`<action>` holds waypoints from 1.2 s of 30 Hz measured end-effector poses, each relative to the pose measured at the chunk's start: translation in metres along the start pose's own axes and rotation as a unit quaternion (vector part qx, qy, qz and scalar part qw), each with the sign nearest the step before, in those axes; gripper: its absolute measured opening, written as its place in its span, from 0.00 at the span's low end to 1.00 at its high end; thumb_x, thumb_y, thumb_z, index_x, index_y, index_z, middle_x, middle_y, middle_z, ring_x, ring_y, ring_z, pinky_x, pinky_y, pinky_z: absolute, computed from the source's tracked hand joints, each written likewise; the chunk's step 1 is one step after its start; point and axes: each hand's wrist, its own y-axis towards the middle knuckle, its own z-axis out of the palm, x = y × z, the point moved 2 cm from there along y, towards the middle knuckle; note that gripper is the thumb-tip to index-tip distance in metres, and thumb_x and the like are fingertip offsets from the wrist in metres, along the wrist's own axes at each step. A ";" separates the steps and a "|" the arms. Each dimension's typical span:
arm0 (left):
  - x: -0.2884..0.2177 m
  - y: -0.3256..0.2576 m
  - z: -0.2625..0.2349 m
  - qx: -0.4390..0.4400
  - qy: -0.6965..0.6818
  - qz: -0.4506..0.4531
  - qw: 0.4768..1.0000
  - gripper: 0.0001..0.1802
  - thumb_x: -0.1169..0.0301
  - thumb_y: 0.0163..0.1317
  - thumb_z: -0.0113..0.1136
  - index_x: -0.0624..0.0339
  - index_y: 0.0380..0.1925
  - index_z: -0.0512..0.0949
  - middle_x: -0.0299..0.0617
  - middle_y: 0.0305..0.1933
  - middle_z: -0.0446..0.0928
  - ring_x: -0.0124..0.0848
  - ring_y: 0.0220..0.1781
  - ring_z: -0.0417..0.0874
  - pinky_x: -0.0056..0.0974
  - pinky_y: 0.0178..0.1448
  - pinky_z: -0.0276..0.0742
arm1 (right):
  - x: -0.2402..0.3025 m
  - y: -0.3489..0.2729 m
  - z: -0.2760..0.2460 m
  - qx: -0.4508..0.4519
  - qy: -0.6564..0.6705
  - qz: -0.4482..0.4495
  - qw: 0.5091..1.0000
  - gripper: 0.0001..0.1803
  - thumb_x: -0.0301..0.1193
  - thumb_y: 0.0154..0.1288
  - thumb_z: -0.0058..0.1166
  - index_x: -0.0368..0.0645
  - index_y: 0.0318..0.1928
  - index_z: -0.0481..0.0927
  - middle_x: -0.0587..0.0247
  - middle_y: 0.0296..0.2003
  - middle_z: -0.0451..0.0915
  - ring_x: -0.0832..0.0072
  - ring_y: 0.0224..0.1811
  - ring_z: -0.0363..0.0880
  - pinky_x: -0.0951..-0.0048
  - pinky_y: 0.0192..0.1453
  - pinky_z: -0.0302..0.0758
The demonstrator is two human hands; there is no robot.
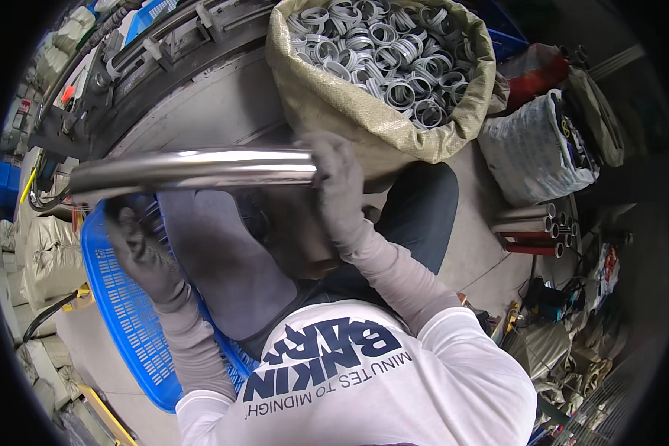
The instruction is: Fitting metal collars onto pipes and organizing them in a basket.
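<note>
A shiny metal tube (215, 167) lies roughly level in front of me, its left end smeared by motion. My right hand (340, 189), in a grey glove, is closed round the tube's right end. Below the tube's left part is my left hand (145, 256), also gloved, its fingers apart and partly blurred. It hangs over a blue plastic basket (126, 327) at my left and appears apart from the tube. Beyond my right hand stands a woven sack (312, 97) with a rolled rim, full of loose metal rings (383, 56).
A dark metal machine rail (156, 67) runs along the far left. Right of the sack stand a white bag (535, 149) and a red bag (539, 74). Several stacked tubes (528, 223) lie at the right. My knee (424, 201) is close under the sack.
</note>
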 end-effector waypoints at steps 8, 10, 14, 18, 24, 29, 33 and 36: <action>-0.050 0.078 -0.060 -0.010 -0.058 -0.078 0.995 0.28 0.59 0.74 0.62 0.70 0.63 0.76 0.62 0.58 0.81 0.46 0.60 0.85 0.50 0.68 0.82 | 0.019 0.148 -0.049 0.071 -0.150 -0.107 0.980 0.24 0.40 0.74 0.60 0.39 0.64 0.81 0.43 0.57 0.84 0.59 0.59 0.85 0.62 0.66 0.79; -0.058 0.062 -0.022 0.099 0.108 -0.039 0.988 0.26 0.67 0.70 0.64 0.68 0.65 0.76 0.55 0.57 0.83 0.41 0.56 0.87 0.43 0.61 0.82 | -0.018 0.191 -0.054 0.141 -0.325 -0.105 0.929 0.30 0.43 0.71 0.64 0.42 0.68 0.79 0.39 0.58 0.84 0.53 0.61 0.85 0.58 0.66 0.79; -0.017 0.018 0.028 0.297 0.429 0.069 0.850 0.32 0.70 0.55 0.71 0.60 0.63 0.77 0.51 0.46 0.82 0.47 0.47 0.86 0.47 0.56 0.81 | -0.077 0.200 -0.037 0.359 -0.375 -0.039 0.854 0.30 0.43 0.71 0.61 0.51 0.71 0.78 0.42 0.59 0.84 0.48 0.61 0.84 0.55 0.67 0.78; 0.012 -0.016 0.026 0.364 0.476 0.048 0.799 0.34 0.69 0.51 0.70 0.59 0.62 0.77 0.56 0.46 0.81 0.55 0.49 0.84 0.52 0.56 0.80 | -0.078 0.194 -0.033 0.344 -0.341 -0.036 0.874 0.29 0.39 0.69 0.60 0.52 0.70 0.79 0.41 0.63 0.82 0.49 0.67 0.80 0.55 0.73 0.74; 0.029 -0.017 0.022 0.367 0.493 0.042 0.787 0.34 0.68 0.50 0.70 0.59 0.61 0.77 0.56 0.49 0.82 0.55 0.53 0.84 0.53 0.58 0.79 | -0.086 0.192 -0.038 0.327 -0.255 0.007 0.910 0.25 0.34 0.64 0.64 0.49 0.63 0.85 0.44 0.58 0.82 0.50 0.64 0.82 0.58 0.70 0.76; 0.034 -0.019 0.022 0.378 0.494 0.043 0.782 0.34 0.66 0.50 0.69 0.59 0.61 0.77 0.55 0.48 0.82 0.55 0.52 0.84 0.53 0.57 0.79 | -0.067 0.188 -0.033 0.265 -0.360 -0.075 0.891 0.21 0.30 0.63 0.65 0.40 0.57 0.87 0.45 0.50 0.86 0.52 0.56 0.85 0.57 0.64 0.80; 0.036 -0.021 0.023 0.381 0.494 0.049 0.780 0.34 0.65 0.50 0.69 0.58 0.61 0.77 0.55 0.46 0.82 0.55 0.51 0.84 0.53 0.56 0.79 | -0.081 0.193 -0.028 0.242 -0.386 -0.107 0.884 0.19 0.33 0.64 0.66 0.40 0.54 0.87 0.45 0.49 0.85 0.49 0.58 0.83 0.54 0.65 0.78; 0.034 -0.020 0.026 0.383 0.494 0.061 0.778 0.34 0.65 0.50 0.68 0.59 0.60 0.76 0.55 0.44 0.81 0.54 0.48 0.84 0.53 0.54 0.80 | -0.082 0.194 -0.028 0.247 -0.386 -0.109 0.882 0.20 0.34 0.65 0.66 0.40 0.55 0.86 0.43 0.53 0.85 0.48 0.59 0.83 0.55 0.65 0.78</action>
